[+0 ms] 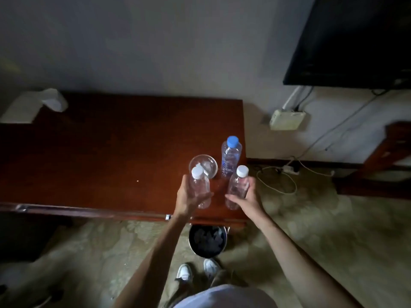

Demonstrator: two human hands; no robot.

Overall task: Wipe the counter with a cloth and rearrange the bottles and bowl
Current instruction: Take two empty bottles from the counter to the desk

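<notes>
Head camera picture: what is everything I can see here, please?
Counter: one, dark red-brown wood, across the middle.
White-capped bottles: two, clear, one in each hand, left, right.
Blue-capped bottle: one, clear, standing behind them.
Bowl: one, clear glass, beside the blue-capped bottle.
Tissue box: one, white, far left corner.
Bin: one, dark-lined, on the floor below the counter.
Screen: one, black, upper right wall.
Shoes: two, white, on the carpet.
Left hand, right hand: each gripping a bottle.
</notes>
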